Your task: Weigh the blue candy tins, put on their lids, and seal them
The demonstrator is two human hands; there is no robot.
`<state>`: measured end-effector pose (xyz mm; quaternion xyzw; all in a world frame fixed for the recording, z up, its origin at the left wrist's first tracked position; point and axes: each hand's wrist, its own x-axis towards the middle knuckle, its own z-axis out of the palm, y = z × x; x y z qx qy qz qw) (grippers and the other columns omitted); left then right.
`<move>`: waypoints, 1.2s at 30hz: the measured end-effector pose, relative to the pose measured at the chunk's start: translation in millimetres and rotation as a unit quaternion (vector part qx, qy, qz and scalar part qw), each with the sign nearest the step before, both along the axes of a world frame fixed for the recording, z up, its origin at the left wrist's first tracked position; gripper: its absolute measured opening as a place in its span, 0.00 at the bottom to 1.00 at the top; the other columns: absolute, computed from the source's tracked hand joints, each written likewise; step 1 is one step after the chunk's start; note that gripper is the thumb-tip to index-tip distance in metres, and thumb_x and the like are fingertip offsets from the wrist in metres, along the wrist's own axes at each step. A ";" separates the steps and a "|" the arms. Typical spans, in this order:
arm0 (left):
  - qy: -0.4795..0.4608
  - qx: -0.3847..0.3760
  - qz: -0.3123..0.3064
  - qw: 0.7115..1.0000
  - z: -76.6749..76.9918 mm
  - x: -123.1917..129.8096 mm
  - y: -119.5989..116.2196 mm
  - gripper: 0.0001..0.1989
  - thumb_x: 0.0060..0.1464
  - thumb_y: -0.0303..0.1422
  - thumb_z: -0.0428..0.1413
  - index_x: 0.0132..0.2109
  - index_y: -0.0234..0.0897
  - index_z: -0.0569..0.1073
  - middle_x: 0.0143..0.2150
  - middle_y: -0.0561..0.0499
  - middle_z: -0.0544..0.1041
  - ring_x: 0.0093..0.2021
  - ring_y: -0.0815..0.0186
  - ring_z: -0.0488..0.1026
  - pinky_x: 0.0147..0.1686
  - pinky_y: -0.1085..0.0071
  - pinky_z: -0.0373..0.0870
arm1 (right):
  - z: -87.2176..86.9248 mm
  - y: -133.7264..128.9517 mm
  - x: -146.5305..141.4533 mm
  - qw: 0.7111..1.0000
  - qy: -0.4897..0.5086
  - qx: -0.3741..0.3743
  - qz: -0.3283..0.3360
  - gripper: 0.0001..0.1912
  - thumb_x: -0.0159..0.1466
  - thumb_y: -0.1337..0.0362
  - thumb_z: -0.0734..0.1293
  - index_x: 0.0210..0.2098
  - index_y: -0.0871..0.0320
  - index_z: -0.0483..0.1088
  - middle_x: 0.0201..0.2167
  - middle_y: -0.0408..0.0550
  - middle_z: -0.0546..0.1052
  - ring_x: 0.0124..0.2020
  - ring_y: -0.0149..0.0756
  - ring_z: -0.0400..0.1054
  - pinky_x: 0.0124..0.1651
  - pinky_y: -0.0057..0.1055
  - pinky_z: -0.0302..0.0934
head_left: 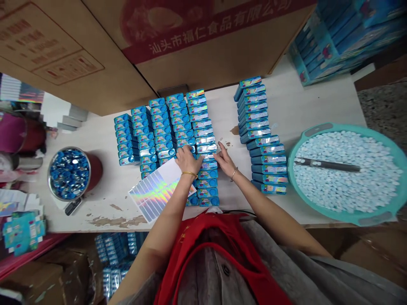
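Rows of small blue tins (pixel 182 119) stand on edge on the white table, several columns side by side. My left hand (pixel 188 162) lies over the right-hand columns, fingers bent, its thumb near a tin with a shiny label. Just right of that column, my right hand (pixel 225 161) has its index finger raised and apart, its thumb near the same tins. Beneath my left wrist lies a sheet of rainbow-shiny stickers (pixel 155 192). Another column of tins (pixel 269 160), with shiny strips on the upper edges, stands farther right.
A turquoise basket (pixel 297 182) of small white pieces, with a dark bar on top, sits at the right. At the left is a metal pot (pixel 90 169) of blue caps. Large cardboard boxes (pixel 203 72) line the back; display boxes (pixel 327 53) stand at the back right.
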<state>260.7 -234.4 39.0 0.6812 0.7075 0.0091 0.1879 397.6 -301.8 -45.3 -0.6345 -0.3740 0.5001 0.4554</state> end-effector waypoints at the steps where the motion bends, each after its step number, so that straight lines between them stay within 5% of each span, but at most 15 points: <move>1: 0.000 0.005 -0.002 1.000 0.3 -0.2 -0.9 0.27 0.43 0.43 0.64 0.47 0.40 0.64 0.49 0.43 0.66 0.52 0.50 0.64 0.48 0.58 0.61 | 0.0 -0.9 0.5 1.000 0.008 -0.005 0.004 0.43 0.62 0.45 0.60 0.68 0.62 0.45 0.25 0.41 0.64 0.29 0.38 0.61 0.41 0.39 0.62; 5: -0.043 0.052 -0.068 0.995 13.5 -23.0 -8.4 0.19 0.51 0.43 0.59 0.46 0.39 0.66 0.48 0.43 0.68 0.51 0.53 0.65 0.47 0.60 0.61 | 5.9 -9.8 3.1 0.999 0.003 -0.042 -0.017 0.41 0.63 0.43 0.56 0.67 0.61 0.47 0.31 0.48 0.71 0.30 0.39 0.65 0.38 0.38 0.64; 8: -0.083 0.072 -0.112 0.988 30.0 -78.5 -18.6 0.10 0.59 0.39 0.51 0.44 0.39 0.68 0.45 0.45 0.72 0.48 0.58 0.68 0.48 0.62 0.60 | 20.2 -20.9 -2.0 0.990 -0.116 -0.015 -0.083 0.34 0.65 0.45 0.54 0.63 0.61 0.56 0.37 0.53 0.73 0.34 0.40 0.66 0.41 0.39 0.63; 10: -0.062 0.076 -0.082 0.992 37.8 -128.4 -28.1 0.10 0.62 0.35 0.46 0.47 0.40 0.69 0.47 0.45 0.74 0.49 0.59 0.69 0.50 0.62 0.59 | 34.5 -27.0 -14.3 0.975 -0.200 0.035 -0.085 0.30 0.66 0.48 0.54 0.59 0.62 0.60 0.39 0.55 0.72 0.36 0.41 0.66 0.43 0.41 0.63; 13: 0.001 0.064 -0.014 0.998 38.8 -196.1 -43.3 0.16 0.61 0.33 0.44 0.55 0.41 0.66 0.54 0.44 0.72 0.55 0.57 0.65 0.51 0.60 0.58 | 58.7 -29.5 -49.8 0.947 -0.296 0.122 0.009 0.23 0.67 0.53 0.55 0.54 0.61 0.67 0.42 0.58 0.72 0.43 0.45 0.66 0.48 0.44 0.61; 16: 0.039 0.023 -0.016 0.999 29.3 -231.6 -52.5 0.21 0.60 0.36 0.47 0.60 0.41 0.62 0.59 0.42 0.68 0.59 0.55 0.61 0.53 0.58 0.57 | 78.6 -22.7 -98.8 0.900 -0.372 0.179 0.139 0.19 0.68 0.58 0.56 0.51 0.58 0.70 0.49 0.58 0.71 0.53 0.50 0.61 0.55 0.48 0.56; 19: 0.051 0.022 -0.050 0.997 18.4 -235.1 -53.0 0.20 0.59 0.38 0.49 0.58 0.42 0.66 0.57 0.42 0.68 0.57 0.55 0.62 0.54 0.57 0.55 | 85.8 -8.9 -143.5 0.846 -0.415 0.214 0.258 0.21 0.68 0.62 0.54 0.56 0.58 0.67 0.59 0.56 0.67 0.62 0.50 0.53 0.62 0.50 0.47; 23: 0.034 0.058 -0.093 0.993 11.3 -221.4 -45.4 0.19 0.60 0.40 0.49 0.56 0.43 0.68 0.56 0.42 0.68 0.56 0.55 0.62 0.52 0.58 0.56 | 73.5 8.5 -173.2 0.803 -0.449 0.194 0.340 0.26 0.69 0.63 0.53 0.64 0.63 0.56 0.66 0.55 0.58 0.69 0.46 0.42 0.67 0.49 0.38; 29: 0.021 0.032 -0.167 0.985 5.1 -205.9 -27.5 0.15 0.61 0.34 0.48 0.53 0.45 0.71 0.50 0.44 0.71 0.51 0.56 0.65 0.47 0.60 0.58 | 48.7 10.8 -173.0 0.794 -0.476 0.149 0.348 0.31 0.69 0.57 0.53 0.66 0.69 0.50 0.68 0.58 0.52 0.70 0.47 0.37 0.68 0.50 0.35; 36: 0.036 0.030 -0.182 0.982 2.3 -196.3 -30.3 0.16 0.62 0.29 0.43 0.49 0.42 0.73 0.49 0.42 0.72 0.48 0.56 0.67 0.45 0.59 0.60 | 45.1 8.9 -172.8 0.797 -0.475 0.149 0.342 0.31 0.69 0.57 0.51 0.67 0.67 0.48 0.69 0.57 0.49 0.70 0.47 0.35 0.69 0.51 0.33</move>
